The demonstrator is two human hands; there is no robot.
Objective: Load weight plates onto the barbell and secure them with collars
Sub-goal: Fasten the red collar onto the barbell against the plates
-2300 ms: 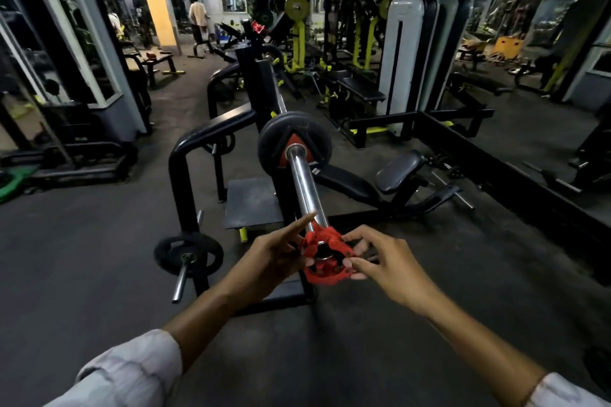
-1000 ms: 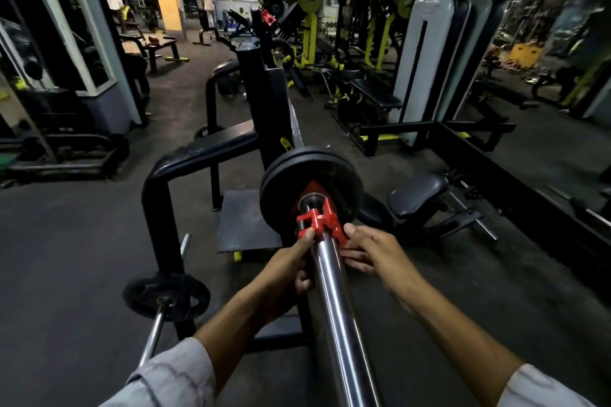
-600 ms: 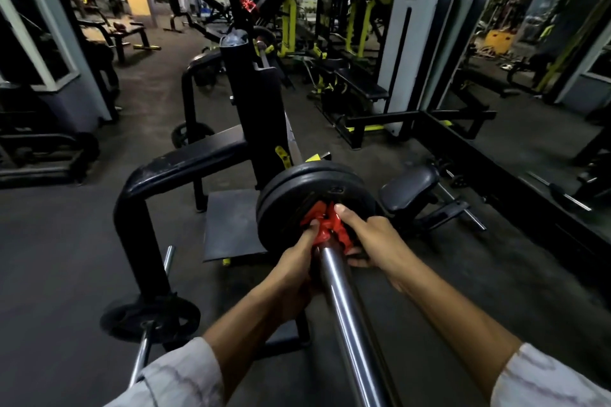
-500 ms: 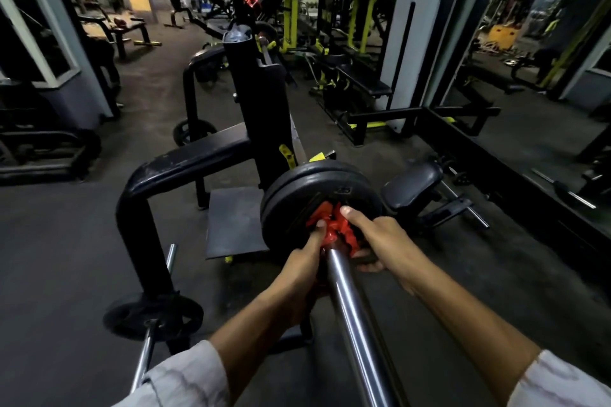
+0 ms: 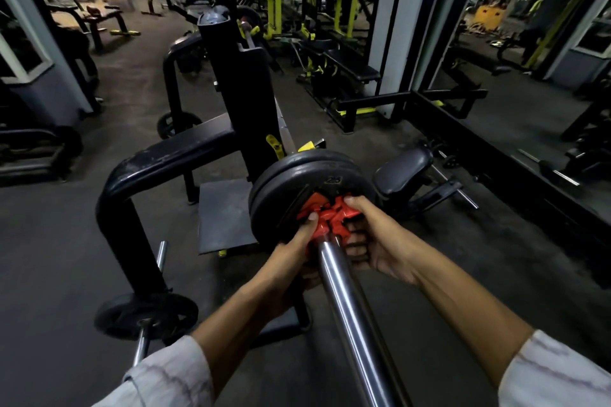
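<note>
Red plastic clamp collar (image 5: 325, 220): on the chrome steel barbell sleeve (image 5: 350, 314), now pressed against the black round weight plates (image 5: 297, 182); seconds ago it sat at the sleeve's tip. Left hand (image 5: 291, 258) and right hand (image 5: 377, 241) closed around it from either side. Latch state unclear; locking likely remains. Beyond the grip: black steel rack upright (image 5: 244, 92).

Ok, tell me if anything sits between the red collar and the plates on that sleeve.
Nothing visible does. The red collar sits on the barbell sleeve right at the outer weight plate, with the left hand and right hand gripping its sides.
</note>
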